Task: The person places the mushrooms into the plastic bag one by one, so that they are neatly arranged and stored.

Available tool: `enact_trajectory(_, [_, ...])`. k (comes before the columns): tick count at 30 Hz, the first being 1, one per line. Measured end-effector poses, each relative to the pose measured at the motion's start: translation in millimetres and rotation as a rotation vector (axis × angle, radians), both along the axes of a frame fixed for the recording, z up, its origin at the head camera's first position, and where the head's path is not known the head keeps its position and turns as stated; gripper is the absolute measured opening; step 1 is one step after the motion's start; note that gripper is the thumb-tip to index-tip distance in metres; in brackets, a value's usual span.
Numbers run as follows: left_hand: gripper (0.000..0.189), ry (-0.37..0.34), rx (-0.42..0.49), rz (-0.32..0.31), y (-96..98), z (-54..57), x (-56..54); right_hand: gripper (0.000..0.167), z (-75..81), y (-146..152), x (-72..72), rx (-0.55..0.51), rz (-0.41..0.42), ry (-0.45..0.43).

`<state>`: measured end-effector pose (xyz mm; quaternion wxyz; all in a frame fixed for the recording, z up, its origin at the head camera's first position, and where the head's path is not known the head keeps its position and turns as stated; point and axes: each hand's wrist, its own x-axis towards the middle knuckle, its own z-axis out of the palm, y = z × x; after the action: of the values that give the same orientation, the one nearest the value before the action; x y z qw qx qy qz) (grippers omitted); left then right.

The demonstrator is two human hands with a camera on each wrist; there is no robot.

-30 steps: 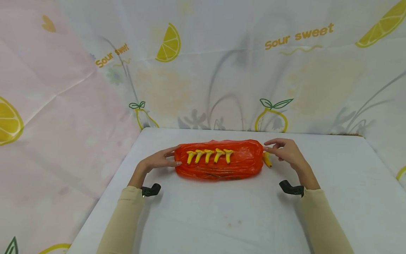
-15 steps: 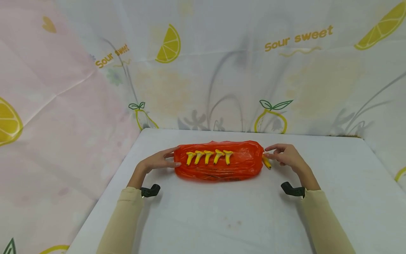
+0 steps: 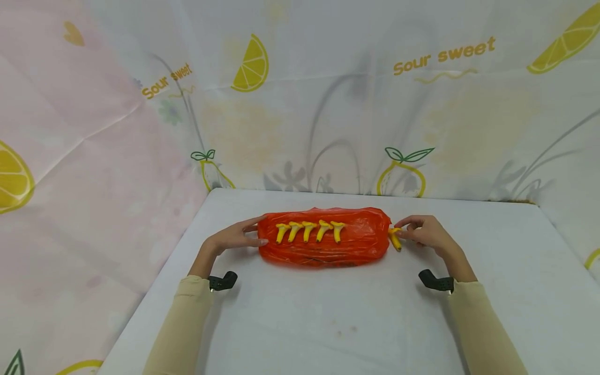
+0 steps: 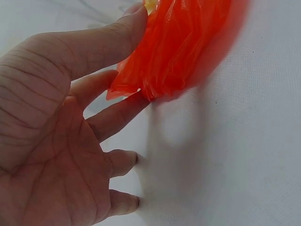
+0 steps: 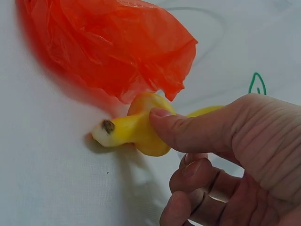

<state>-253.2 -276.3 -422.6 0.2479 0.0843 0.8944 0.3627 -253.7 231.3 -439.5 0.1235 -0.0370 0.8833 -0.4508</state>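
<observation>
A red plastic bag (image 3: 361, 239) lies flattened on the white table, with several yellow mushrooms (image 3: 308, 231) in a row on it. At the bag's left end rests my left hand (image 3: 233, 235), its thumb and fingers spread and touching the plastic. The left wrist view shows the thumb (image 4: 108, 42) at the bag's edge; some fingertips are hidden by the plastic. Just off the bag's right end, my right hand (image 3: 426, 232) pinches another yellow mushroom (image 5: 127, 129) by its cap between thumb and fingers. That mushroom's stem (image 5: 104, 133), with a dark spot, points away from the palm.
The white table (image 3: 319, 317) extends in front of the bag and to both sides. Behind it hangs a printed cloth (image 3: 300, 104) with lemon slices. A black wrist camera (image 3: 223, 281) sits on the left wrist and another camera (image 3: 436, 281) on the right.
My right hand has drawn slightly down and right from the bag's end and now pinches the mushroom there. My left hand, the bag and the row of mushrooms have stayed put.
</observation>
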Motion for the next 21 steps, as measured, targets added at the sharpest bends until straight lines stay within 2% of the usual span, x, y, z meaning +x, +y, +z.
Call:
enact_trajectory(6, [0.088, 0.015, 0.002, -0.003, 0.4, -0.1, -2.5, 0.035, 3.9, 3.7, 2.8, 0.012, 0.005, 0.0])
enact_trajectory(9, [0.088, 0.001, 0.001, 0.005, 0.1, -0.4, -2.3, 0.035, 6.6, 7.0, 4.0, 0.023, 0.01, 0.008])
enact_trajectory(21, [0.089, -0.016, -0.004, 0.007, -1.2, -1.5, -2.6, 0.039, 26.2, 13.5, 7.5, -0.012, -0.008, 0.093])
